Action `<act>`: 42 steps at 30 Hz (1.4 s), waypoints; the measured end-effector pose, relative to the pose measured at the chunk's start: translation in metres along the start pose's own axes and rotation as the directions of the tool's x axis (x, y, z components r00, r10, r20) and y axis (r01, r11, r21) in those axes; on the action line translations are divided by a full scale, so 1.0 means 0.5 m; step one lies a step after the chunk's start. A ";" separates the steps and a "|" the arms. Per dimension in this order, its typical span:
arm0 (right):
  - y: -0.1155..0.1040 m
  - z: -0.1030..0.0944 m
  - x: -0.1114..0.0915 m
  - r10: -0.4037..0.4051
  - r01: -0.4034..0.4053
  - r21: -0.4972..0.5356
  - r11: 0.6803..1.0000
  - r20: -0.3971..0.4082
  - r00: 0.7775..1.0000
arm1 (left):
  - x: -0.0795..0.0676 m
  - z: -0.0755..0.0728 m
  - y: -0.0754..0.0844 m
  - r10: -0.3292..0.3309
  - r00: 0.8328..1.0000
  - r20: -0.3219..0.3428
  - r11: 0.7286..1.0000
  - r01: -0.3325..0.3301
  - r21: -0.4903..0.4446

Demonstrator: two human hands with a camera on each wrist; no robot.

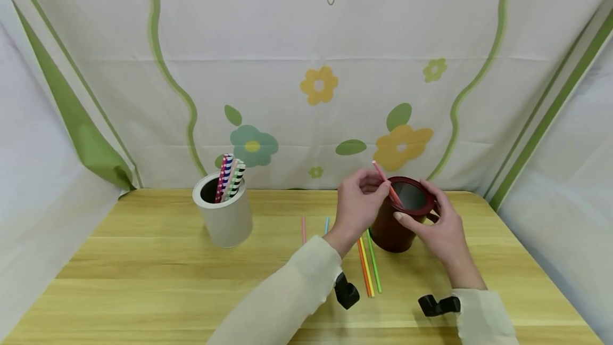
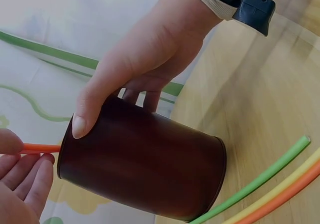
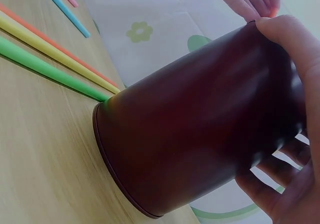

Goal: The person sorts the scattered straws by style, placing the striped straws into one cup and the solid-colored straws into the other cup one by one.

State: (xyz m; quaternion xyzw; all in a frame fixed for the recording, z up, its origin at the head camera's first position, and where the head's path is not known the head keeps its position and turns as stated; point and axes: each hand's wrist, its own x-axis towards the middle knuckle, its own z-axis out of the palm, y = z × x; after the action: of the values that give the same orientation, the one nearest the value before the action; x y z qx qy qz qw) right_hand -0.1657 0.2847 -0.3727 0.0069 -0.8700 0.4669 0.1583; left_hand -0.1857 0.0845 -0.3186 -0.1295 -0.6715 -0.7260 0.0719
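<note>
Apparent insertion: left hand (image 1: 360,200) pinches straw (image 1: 380,171) slanting into mug (image 1: 391,234), which right hand (image 1: 442,230) grips; next move likely calls for lowering.

Red-orange straw (image 1: 395,196) — slanted, lower end inside dark red mug (image 1: 394,230) — mug upright on wooden table (image 1: 143,276).

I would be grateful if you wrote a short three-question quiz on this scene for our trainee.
1. Which hand pinches the straw at the opening of the dark red mug?
2. True or false: patterned straws stand in the white container.
3. In the head view, which loose straw lies farthest right: A) yellow, B) green, C) blue?

Key:
1. The left hand.
2. True.
3. B, the green straw.
</note>
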 end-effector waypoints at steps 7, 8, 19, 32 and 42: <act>0.008 0.006 0.002 -0.016 0.016 -0.001 1.000 0.006 1.000 | -0.003 -0.004 -0.010 -0.029 1.000 0.011 1.000 0.029 -0.004; 0.010 0.006 0.001 -0.017 0.017 -0.003 1.000 0.010 1.000 | -0.004 -0.005 -0.012 -0.041 0.999 0.012 0.999 0.041 -0.006; 0.010 0.011 -0.008 -0.003 0.003 0.007 1.000 0.017 1.000 | -0.014 -0.008 -0.013 -0.100 0.994 0.041 0.993 0.098 0.058; 0.005 0.007 -0.005 -0.014 0.014 -0.019 1.000 0.004 1.000 | -0.020 -0.001 -0.012 -0.106 0.994 0.009 0.993 0.107 -0.043; 0.004 0.004 -0.001 -0.022 0.022 0.010 1.000 0.012 1.000 | -0.022 -0.004 -0.002 -0.120 0.993 -0.001 0.991 0.120 -0.061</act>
State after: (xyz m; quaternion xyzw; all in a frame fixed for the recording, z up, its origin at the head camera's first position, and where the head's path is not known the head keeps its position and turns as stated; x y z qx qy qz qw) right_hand -0.1663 0.2840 -0.3754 0.0202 -0.8684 0.4695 0.1584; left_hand -0.1757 0.0816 -0.3228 -0.0894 -0.6555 -0.7494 0.0254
